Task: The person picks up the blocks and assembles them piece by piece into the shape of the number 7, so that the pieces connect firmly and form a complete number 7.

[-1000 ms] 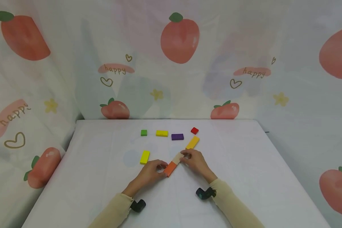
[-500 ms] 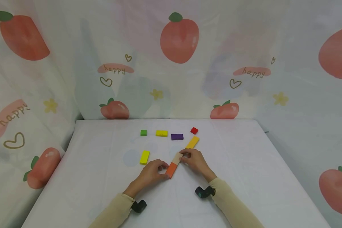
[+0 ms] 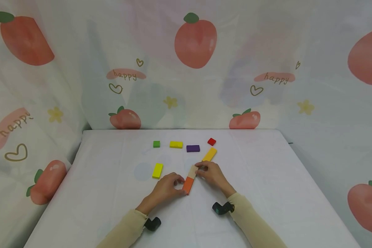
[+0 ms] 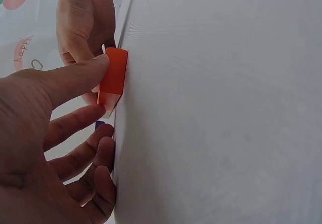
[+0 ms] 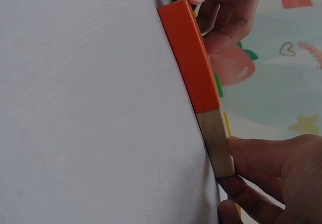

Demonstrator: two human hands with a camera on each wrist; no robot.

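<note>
wood block (image 5: 215, 143), beige and square-edged, abuts glossy orange cuboid (image 5: 190, 60) on cloth (image 5: 95, 103).

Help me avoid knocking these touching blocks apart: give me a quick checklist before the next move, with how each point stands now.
1. Left hand has hold of the orange block: ok, pinched at its near end.
2. Right hand has hold of the unpainted wooden block: ok.
3. Orange block and unpainted wooden block meet end to end: ok, no gap shows.
4. Amber block lies in line with that pair: not ok, it slants at a different angle.
5. Purple block is clear of both hands: ok.
6. Grip is firm enough: cannot tell, pressure does not show.
</note>
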